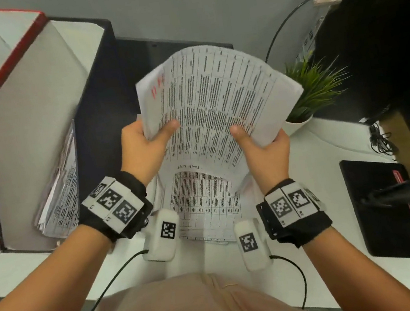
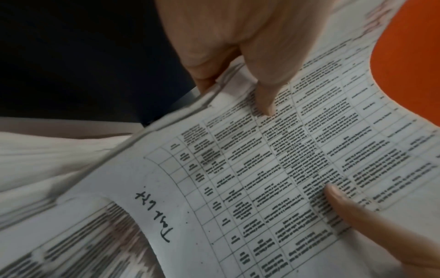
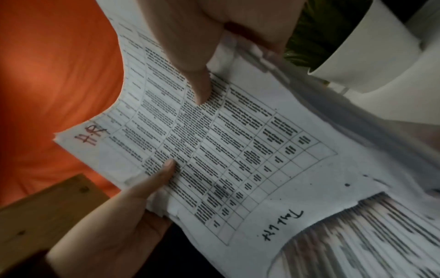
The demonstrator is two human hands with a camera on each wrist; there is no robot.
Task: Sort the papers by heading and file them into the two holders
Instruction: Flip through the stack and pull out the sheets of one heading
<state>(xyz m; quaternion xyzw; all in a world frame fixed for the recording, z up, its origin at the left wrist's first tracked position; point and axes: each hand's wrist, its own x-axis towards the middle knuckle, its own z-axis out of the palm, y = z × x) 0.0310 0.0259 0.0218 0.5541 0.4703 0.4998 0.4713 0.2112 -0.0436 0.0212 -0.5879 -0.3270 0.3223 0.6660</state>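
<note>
I hold a thick stack of printed table sheets [image 1: 218, 92] raised over the white desk [image 1: 330, 153]. My left hand [image 1: 152, 135] grips its left edge and my right hand [image 1: 254, 138] its right edge, thumbs on top. Red handwriting [image 1: 157, 87] marks the far left corner; a black handwritten heading [image 2: 152, 214] sits on the near margin. The left thumb [image 2: 264, 94] and the right thumb [image 3: 197, 84] press the top sheet [image 3: 238, 150]. More sheets [image 1: 205, 202] lie on the desk below. At the left stand a black holder [image 1: 96, 102] with papers [image 1: 61, 194] and a red-edged holder [image 1: 15, 50].
A potted plant [image 1: 315, 87] in a white pot [image 1: 297, 124] stands just right of the raised stack. A black computer tower [image 1: 379, 38] fills the far right, with a black pad [image 1: 382, 209] and cables [image 1: 381, 141] in front of it.
</note>
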